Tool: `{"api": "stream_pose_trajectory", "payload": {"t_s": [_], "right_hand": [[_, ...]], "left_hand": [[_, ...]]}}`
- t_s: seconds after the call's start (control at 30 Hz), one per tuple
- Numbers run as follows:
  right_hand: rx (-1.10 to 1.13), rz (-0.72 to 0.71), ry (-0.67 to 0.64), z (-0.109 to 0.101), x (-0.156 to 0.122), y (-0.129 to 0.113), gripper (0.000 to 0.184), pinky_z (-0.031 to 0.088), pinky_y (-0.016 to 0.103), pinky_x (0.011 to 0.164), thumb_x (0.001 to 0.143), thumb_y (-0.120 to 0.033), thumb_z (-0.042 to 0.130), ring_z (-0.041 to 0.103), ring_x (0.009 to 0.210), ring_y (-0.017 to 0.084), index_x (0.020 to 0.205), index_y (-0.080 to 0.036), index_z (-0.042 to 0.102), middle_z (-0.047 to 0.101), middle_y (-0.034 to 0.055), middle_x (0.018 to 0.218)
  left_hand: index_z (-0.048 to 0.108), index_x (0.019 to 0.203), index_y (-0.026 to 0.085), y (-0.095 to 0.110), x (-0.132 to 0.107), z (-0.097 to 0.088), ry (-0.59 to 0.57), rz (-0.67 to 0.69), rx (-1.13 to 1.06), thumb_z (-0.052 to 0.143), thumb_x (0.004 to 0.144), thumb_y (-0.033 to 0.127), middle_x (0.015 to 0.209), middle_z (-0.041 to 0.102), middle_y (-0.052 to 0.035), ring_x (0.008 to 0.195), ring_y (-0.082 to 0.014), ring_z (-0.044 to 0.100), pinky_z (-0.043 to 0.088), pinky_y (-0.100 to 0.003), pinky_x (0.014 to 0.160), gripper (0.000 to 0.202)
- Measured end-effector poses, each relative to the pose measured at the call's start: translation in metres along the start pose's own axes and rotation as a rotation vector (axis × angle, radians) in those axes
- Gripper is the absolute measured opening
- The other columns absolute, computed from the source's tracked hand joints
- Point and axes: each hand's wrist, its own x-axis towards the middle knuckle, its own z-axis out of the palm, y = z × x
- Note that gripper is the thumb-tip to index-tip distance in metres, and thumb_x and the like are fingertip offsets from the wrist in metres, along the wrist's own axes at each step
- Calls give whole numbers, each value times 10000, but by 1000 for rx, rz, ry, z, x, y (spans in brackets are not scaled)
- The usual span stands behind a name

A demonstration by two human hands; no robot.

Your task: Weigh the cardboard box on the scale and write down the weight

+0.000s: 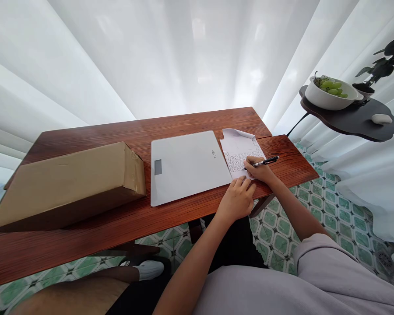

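- The right hand [257,169] pinches a thin black-and-silver pen [266,161] over white paper [237,160] full of writing.
- The left hand [238,200], fingers a bit spread, is at the paper's six o'clock.
- Paper and pen are at three o'clock from a flat white scale [190,168].

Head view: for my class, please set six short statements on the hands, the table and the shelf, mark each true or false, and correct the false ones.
1. The right hand holds a pen; the left hand holds none. True.
2. A scale lies between the box and the paper. True.
3. The box lies on top of the scale. False: it lies left of it.
4. The bowl holds grapes. True.
5. The bowl is black. False: it is white.
6. The paper is blank. False: writing covers part of it.
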Motion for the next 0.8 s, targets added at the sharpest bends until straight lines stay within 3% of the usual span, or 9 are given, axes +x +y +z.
{"api": "stream_pose_trajectory", "payload": {"t_s": [0.8], "right_hand": [[75, 68, 16, 0, -2, 0, 404, 367, 267, 480, 935, -463, 514, 431, 420, 98, 627, -215, 425, 495, -38, 463]], "left_hand": [[585, 1264, 113, 2, -1, -1, -7, 1, 18, 448, 947, 192, 1376, 579, -145, 1367, -320, 468, 414, -458, 1141, 354]]}}
